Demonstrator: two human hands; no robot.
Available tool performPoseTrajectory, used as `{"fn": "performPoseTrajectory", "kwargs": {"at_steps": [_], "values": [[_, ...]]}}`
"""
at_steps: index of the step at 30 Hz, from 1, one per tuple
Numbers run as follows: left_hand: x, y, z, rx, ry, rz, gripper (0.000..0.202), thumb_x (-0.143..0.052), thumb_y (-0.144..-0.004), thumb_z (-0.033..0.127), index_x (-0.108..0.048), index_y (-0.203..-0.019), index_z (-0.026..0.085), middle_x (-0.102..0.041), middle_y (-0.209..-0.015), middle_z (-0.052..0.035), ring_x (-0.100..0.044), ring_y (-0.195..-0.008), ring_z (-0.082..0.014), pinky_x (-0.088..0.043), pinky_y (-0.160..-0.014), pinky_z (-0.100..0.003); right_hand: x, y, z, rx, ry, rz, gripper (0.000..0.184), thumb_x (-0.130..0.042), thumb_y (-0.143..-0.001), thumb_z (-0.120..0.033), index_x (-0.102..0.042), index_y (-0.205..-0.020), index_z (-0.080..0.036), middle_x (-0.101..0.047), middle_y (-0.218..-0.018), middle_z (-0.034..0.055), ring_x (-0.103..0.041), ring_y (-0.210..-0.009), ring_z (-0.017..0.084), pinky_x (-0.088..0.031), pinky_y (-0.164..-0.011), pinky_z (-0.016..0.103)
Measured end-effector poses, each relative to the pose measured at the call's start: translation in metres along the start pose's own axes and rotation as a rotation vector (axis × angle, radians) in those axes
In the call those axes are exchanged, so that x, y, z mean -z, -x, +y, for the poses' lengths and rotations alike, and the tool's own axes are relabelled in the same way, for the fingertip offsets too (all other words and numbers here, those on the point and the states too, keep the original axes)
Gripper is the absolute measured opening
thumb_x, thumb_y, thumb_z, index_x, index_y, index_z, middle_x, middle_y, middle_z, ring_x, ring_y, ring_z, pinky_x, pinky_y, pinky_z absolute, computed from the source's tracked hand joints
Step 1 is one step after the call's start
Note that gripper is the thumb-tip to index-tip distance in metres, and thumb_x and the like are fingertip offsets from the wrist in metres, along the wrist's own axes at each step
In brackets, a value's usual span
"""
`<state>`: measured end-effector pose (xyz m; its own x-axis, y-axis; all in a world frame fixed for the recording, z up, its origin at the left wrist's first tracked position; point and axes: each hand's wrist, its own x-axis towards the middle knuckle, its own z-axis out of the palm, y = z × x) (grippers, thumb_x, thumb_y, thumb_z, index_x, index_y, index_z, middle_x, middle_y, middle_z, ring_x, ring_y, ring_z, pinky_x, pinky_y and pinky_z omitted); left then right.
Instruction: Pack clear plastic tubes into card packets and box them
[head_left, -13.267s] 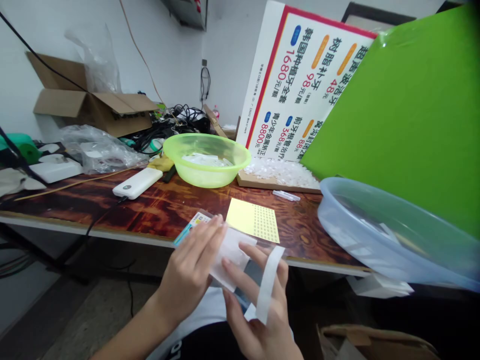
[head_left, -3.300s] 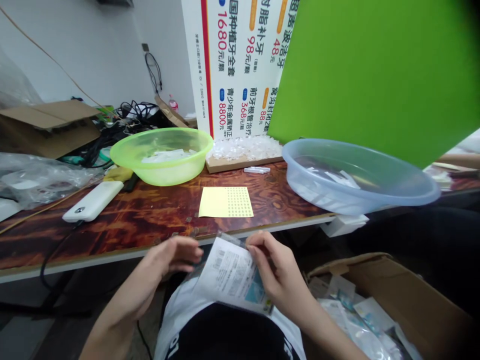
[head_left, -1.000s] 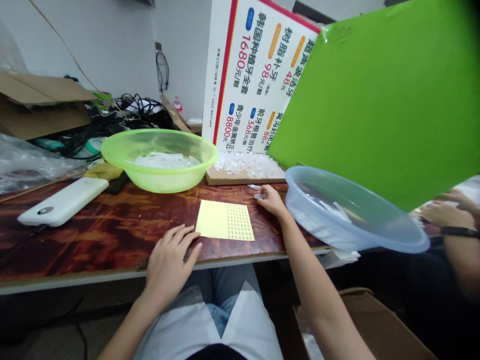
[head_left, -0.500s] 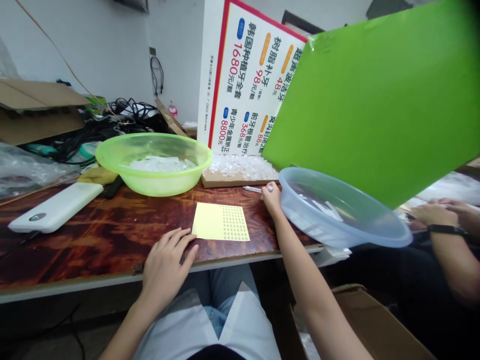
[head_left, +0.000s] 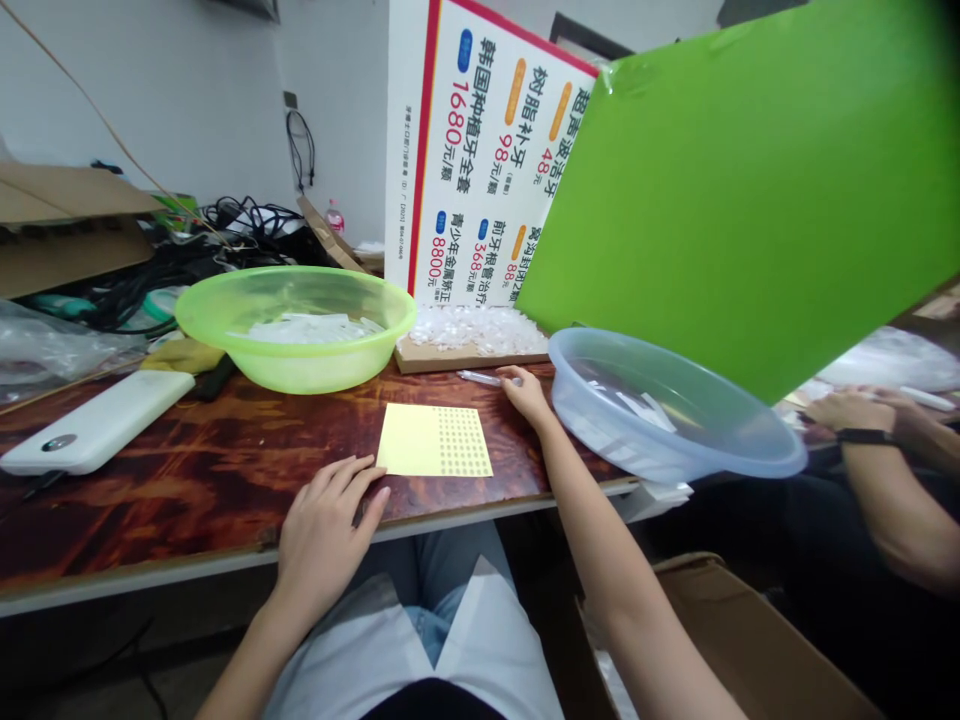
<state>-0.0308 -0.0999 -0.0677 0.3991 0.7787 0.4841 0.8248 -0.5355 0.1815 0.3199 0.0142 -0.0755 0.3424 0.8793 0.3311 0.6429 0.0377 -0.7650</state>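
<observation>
My left hand lies at the table's front edge with its fingers stretched out. Its fingertips touch the lower left corner of a yellow sticker sheet, whose right half carries rows of small dark-printed marks. Beyond the sheet, my right hand is closed around a slim pale pen-like tool, whose tip points left. That hand rests on the table between a cardboard tray of small clear pieces and a translucent blue basin holding white strips.
A green basin with white strips stands back left, near a white power bank. A big green board and a printed sign rise behind. At right are another person's hands. An open carton sits below.
My right hand has shifted slightly left along the table with the pen-like tool. My left hand stays by the sheet. The whole view has moved a little.
</observation>
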Motion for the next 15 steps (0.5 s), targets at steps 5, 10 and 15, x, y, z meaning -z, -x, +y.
{"fn": "performPoseTrajectory", "kwargs": {"at_steps": [5, 10, 15], "values": [[-0.0031, 0.0008, -0.002, -0.021, -0.014, 0.031, 0.032, -0.046, -0.097, 0.036, -0.069, -0.112, 0.019, -0.069, -0.123, -0.0083, -0.058, -0.118, -0.0305, -0.05, -0.09, -0.046, -0.0012, -0.0039, 0.0046, -0.031, -0.129, -0.034, 0.029, -0.06, -0.096, -0.034, -0.06, -0.118, -0.015, -0.064, -0.112, 0.0075, -0.065, -0.09, 0.018, -0.058, -0.076, 0.036], [-0.0033, 0.001, -0.0023, -0.041, -0.031, 0.042, 0.031, -0.048, -0.096, 0.035, -0.069, -0.112, 0.019, -0.069, -0.122, -0.0077, -0.059, -0.115, -0.0301, -0.05, -0.089, -0.046, -0.0019, -0.0026, 0.0061, 0.024, -0.157, -0.061, 0.027, -0.06, -0.096, -0.034, -0.061, -0.114, -0.014, -0.065, -0.106, 0.0063, -0.066, -0.085, 0.017, -0.058, -0.073, 0.034], [-0.0031, 0.0013, -0.0022, -0.046, -0.043, 0.046, 0.03, -0.048, -0.097, 0.035, -0.069, -0.111, 0.019, -0.07, -0.122, -0.0076, -0.059, -0.115, -0.0297, -0.05, -0.089, -0.045, -0.0058, 0.004, -0.0016, 0.16, -0.097, -0.158, 0.025, -0.062, -0.095, -0.033, -0.063, -0.112, -0.014, -0.065, -0.11, 0.007, -0.065, -0.096, 0.02, -0.056, -0.083, 0.039]]}}
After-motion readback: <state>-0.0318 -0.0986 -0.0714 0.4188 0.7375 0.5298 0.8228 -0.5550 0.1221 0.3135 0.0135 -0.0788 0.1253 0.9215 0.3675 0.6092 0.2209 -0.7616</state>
